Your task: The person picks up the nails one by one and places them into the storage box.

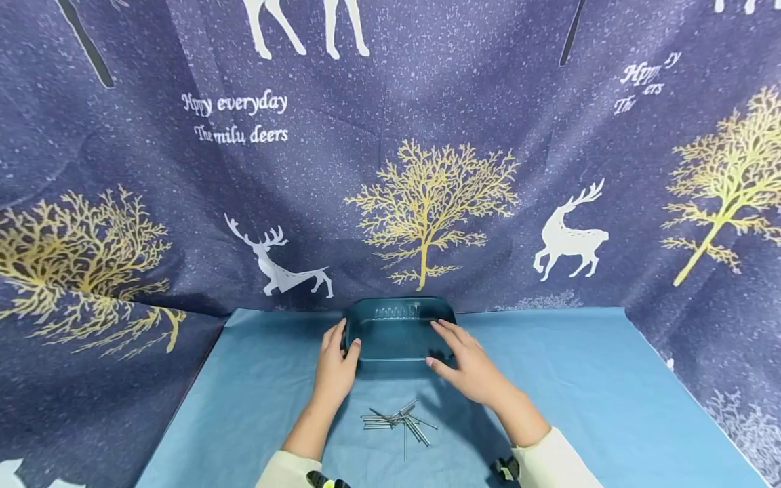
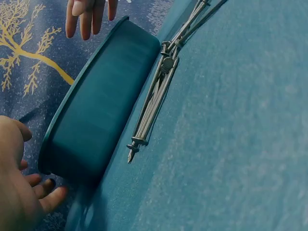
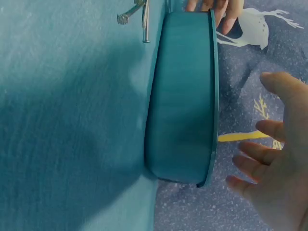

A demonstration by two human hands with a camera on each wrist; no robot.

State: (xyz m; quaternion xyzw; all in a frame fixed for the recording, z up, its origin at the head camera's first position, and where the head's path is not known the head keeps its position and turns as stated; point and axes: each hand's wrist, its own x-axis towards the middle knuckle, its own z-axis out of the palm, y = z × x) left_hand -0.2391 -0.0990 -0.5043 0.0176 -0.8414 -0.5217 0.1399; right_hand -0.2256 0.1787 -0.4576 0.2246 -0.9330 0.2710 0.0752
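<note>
A dark teal rectangular tray (image 1: 399,342) with a raised rim sits at the back of the blue cloth. My left hand (image 1: 335,366) is at its left end, fingers loosely bent beside the rim, thumb apart from them near the front corner. In the left wrist view, that hand (image 2: 24,183) is beside the tray's end wall. My right hand (image 1: 472,366) hovers over the right end with fingers spread. The right wrist view has a gap between this hand (image 3: 274,154) and the tray wall (image 3: 185,96). Several long metal nails (image 1: 399,420) lie in a loose pile in front.
Blue cloth (image 1: 256,407) covers the table. Right behind the tray hangs a dark blue curtain (image 1: 390,224) printed with white deer and golden trees. Pale sleeves (image 1: 549,461) cover both forearms, with a dark strap at each wrist.
</note>
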